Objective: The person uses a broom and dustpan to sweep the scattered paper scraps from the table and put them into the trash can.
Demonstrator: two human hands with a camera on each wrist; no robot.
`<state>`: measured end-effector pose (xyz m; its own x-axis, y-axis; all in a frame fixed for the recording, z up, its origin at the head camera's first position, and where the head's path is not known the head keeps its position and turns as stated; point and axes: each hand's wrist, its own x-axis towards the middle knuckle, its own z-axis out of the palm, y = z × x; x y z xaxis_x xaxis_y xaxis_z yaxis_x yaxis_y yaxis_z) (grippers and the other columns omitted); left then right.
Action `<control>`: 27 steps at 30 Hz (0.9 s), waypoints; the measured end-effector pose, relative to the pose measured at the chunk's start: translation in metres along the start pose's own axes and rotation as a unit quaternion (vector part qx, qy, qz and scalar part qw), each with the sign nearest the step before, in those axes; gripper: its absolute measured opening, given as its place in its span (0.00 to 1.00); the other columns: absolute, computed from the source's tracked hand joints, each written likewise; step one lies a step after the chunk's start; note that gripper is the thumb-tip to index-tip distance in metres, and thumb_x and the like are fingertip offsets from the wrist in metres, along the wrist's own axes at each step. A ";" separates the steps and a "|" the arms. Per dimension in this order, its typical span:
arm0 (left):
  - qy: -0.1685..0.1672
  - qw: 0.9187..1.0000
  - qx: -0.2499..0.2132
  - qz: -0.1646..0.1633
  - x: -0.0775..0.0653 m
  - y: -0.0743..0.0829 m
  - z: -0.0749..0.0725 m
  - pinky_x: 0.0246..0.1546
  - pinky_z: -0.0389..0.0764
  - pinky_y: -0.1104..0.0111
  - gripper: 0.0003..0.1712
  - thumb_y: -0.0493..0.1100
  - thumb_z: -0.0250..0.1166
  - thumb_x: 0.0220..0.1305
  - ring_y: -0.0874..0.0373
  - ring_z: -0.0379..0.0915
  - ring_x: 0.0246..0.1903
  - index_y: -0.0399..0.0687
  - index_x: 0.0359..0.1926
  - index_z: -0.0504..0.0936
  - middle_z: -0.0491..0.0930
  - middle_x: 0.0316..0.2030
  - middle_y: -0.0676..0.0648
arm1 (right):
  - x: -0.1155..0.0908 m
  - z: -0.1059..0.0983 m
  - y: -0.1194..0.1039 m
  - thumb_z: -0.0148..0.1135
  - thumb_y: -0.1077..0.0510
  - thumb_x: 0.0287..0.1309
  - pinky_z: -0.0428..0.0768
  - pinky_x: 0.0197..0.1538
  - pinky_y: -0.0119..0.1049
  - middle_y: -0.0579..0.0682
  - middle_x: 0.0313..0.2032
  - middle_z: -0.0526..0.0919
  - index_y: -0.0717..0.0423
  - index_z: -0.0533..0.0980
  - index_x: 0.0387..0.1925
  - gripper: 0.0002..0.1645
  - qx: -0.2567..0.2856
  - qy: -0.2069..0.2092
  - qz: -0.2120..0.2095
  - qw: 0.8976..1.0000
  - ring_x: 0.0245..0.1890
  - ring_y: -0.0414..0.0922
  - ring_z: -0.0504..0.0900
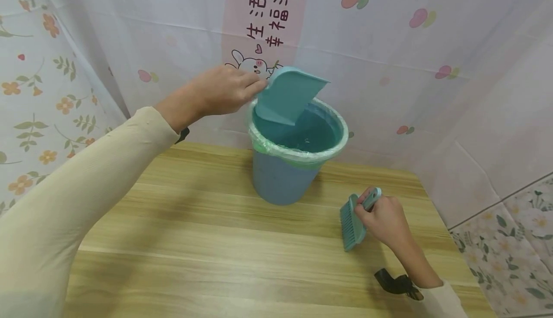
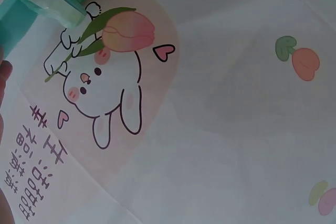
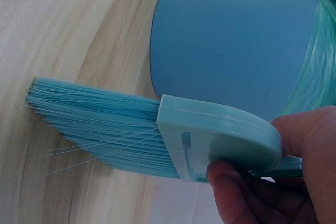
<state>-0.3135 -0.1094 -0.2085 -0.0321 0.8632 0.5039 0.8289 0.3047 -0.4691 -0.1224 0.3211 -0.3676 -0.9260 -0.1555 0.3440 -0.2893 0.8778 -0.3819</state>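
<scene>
In the head view my left hand (image 1: 231,89) grips a teal dustpan (image 1: 290,95) by its handle end. The pan tilts down over the mouth of a blue trash bin (image 1: 281,176), its lower edge inside the rim. A green-tinted plastic bag (image 1: 298,154) lines the bin and folds over that rim. At the right my right hand (image 1: 386,219) holds a small teal hand brush (image 1: 353,222) by the handle. Its bristles (image 3: 105,129) point down at the table in the right wrist view. The left wrist view mostly shows the curtain, with fingertips at its left edge.
The bin stands near the back of a wood-grain table (image 1: 207,241). Behind the table hangs a white curtain (image 1: 380,68) with a printed rabbit and lettering. Floral cloth (image 1: 52,92) hangs at the left, and a floral panel (image 1: 514,255) is at the right.
</scene>
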 end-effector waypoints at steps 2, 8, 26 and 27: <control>-0.008 1.000 -0.018 -0.017 -0.001 0.001 -0.001 0.40 0.89 0.46 0.17 0.30 0.68 0.75 0.34 0.90 0.41 0.24 0.59 0.82 0.88 0.46 0.30 | 0.000 0.000 0.000 0.65 0.70 0.64 0.74 0.21 0.33 0.44 0.20 0.80 0.60 0.80 0.33 0.05 0.000 0.001 0.000 1.000 0.17 0.38 0.73; -0.044 0.997 -0.042 -0.057 -0.004 0.003 -0.004 0.33 0.89 0.46 0.23 0.43 0.70 0.78 0.34 0.87 0.31 0.23 0.57 0.81 0.87 0.43 0.30 | 0.000 0.001 0.000 0.65 0.70 0.64 0.72 0.20 0.34 0.43 0.19 0.79 0.59 0.79 0.33 0.06 -0.003 0.002 -0.001 1.000 0.16 0.38 0.71; -0.111 0.983 -0.106 -0.103 -0.008 0.009 -0.007 0.23 0.81 0.53 0.23 0.46 0.58 0.85 0.44 0.75 0.17 0.23 0.55 0.79 0.84 0.30 0.34 | -0.001 0.001 -0.002 0.66 0.70 0.63 0.71 0.20 0.33 0.41 0.18 0.77 0.59 0.79 0.32 0.06 0.004 0.008 -0.005 1.000 0.15 0.36 0.69; -0.110 0.983 -0.106 -0.101 -0.009 0.009 -0.007 0.22 0.81 0.53 0.23 0.46 0.58 0.85 0.44 0.75 0.17 0.23 0.55 0.79 0.83 0.28 0.35 | -0.001 0.001 -0.002 0.66 0.71 0.63 0.71 0.20 0.33 0.41 0.18 0.77 0.59 0.79 0.32 0.06 0.004 0.008 -0.005 1.000 0.15 0.36 0.69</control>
<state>-0.3016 -0.1173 -0.2119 -0.3094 0.8668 0.3911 0.8898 0.4090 -0.2024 -0.1207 0.3194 -0.3680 -0.9188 -0.1566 0.3624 -0.3005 0.8727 -0.3848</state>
